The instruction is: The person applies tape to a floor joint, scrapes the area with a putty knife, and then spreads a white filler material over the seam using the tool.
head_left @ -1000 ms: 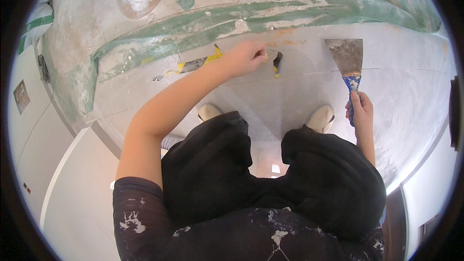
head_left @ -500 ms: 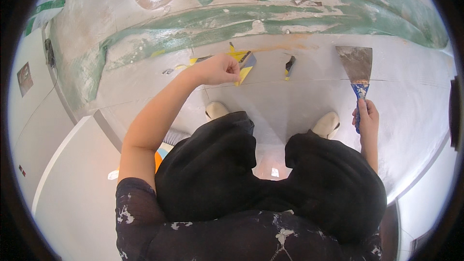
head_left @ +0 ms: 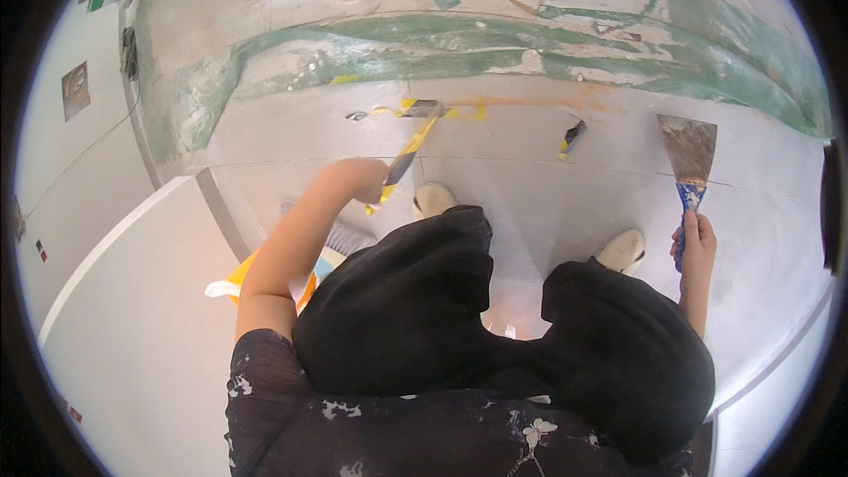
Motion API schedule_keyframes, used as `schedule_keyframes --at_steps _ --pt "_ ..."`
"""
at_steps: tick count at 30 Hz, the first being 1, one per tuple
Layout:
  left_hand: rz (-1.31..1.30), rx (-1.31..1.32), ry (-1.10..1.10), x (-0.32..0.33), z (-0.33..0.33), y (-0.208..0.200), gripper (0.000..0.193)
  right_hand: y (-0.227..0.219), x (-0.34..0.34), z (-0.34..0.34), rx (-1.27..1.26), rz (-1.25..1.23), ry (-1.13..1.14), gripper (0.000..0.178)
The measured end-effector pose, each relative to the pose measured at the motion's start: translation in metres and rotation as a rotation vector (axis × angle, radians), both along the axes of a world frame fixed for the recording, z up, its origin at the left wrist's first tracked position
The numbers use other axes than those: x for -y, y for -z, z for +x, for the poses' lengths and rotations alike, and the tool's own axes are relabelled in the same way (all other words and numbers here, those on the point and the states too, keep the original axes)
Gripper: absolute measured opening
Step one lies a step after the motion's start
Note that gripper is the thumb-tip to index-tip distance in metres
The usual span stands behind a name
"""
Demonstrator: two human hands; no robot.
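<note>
My left hand [head_left: 360, 182] is closed on one end of a yellow and black striped tape strip [head_left: 411, 152]. The strip runs taut and slanting up to the floor, where its far end meets more striped tape [head_left: 422, 109] stuck down there. In my right hand [head_left: 698, 243] is a putty knife [head_left: 689, 155] with a broad, stained metal blade and a blue handle, held off to the right with its blade pointing away from me. A short torn piece of striped tape [head_left: 572, 139] lies on the grey floor between the two hands.
Beyond the tape, a green, dust-streaked protective sheet [head_left: 353, 62] covers the floor. My pale shoes [head_left: 624, 251] stand on grey tiles. A white panel [head_left: 132, 274] rises at the left, with an orange and white bag [head_left: 231, 283] near my left elbow.
My left hand has pulled back toward me and down, lifting and stretching a longer strip of striped tape. The putty knife stays in my right hand; the whole view has shifted slightly.
</note>
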State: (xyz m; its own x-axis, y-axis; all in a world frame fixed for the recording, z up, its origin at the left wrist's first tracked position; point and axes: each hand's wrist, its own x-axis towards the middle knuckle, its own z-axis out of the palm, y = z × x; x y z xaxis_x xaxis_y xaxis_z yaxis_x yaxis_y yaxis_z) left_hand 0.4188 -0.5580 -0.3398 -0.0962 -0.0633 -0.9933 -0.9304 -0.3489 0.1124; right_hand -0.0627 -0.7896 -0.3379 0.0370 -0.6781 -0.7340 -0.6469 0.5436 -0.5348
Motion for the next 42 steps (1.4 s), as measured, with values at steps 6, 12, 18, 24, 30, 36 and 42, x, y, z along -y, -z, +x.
schedule_keyframes --at_steps 6,12,18,24,30,36,42 --pt "0.070 0.474 -0.204 -0.075 0.038 0.008 0.030 -0.008 0.002 0.011 -0.022 -0.023 -0.036 0.031" --pt "0.148 0.604 -0.053 -0.207 0.111 0.051 0.032 -0.001 -0.001 0.003 0.032 -0.078 -0.039 0.031" --pt "-0.375 0.751 -0.872 -0.214 0.136 0.064 0.041 -0.002 0.000 0.005 -0.013 -0.043 0.008 0.031" --pt "-0.868 0.602 -1.390 -0.099 0.089 0.064 0.035 0.003 0.002 0.000 0.024 -0.077 -0.038 0.030" --pt "-0.950 0.630 -0.988 -0.082 0.063 0.085 0.028 0.002 0.003 -0.005 -0.011 -0.080 -0.035 0.030" --pt "-0.963 0.610 -0.858 -0.087 0.075 0.102 0.021 0.002 0.001 -0.003 -0.027 -0.019 -0.043 0.031" --pt "-0.951 0.601 -0.903 -0.081 0.074 0.100 0.021 0.005 0.005 -0.007 -0.011 -0.031 -0.056 0.031"
